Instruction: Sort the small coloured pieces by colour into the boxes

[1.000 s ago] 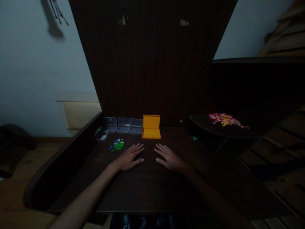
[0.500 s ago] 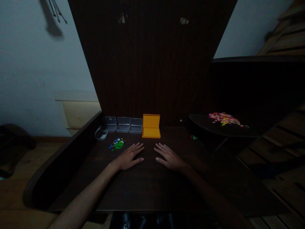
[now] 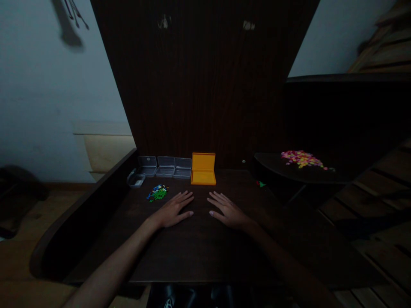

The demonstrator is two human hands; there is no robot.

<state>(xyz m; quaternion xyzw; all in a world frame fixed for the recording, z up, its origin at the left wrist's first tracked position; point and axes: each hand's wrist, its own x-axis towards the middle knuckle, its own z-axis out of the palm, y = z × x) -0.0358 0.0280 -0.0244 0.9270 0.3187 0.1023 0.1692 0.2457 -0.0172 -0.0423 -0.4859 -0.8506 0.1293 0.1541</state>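
Observation:
My left hand [image 3: 173, 211] lies flat on the dark wooden table [image 3: 199, 252], fingers spread, holding nothing. My right hand [image 3: 227, 211] rests flat beside it, a little apart, fingers also spread and empty. Just left of my left fingertips is a small heap of green and blue pieces [image 3: 157, 193]. An open orange box [image 3: 203, 169] stands beyond both hands at the table's back. To its left sit three clear plastic boxes [image 3: 165, 167] in a row with lids up, and another small clear box [image 3: 135, 180] further left.
A dark side shelf [image 3: 289, 173] at the right carries a pile of pink and yellow pieces [image 3: 301, 159]. A small green and red piece [image 3: 260, 184] lies by its edge. A tall dark wooden panel [image 3: 205, 77] rises behind the table. A raised rim [image 3: 83, 205] runs along the table's left side.
Both hands stay flat in the same place. The view has shifted very slightly, nothing else moved.

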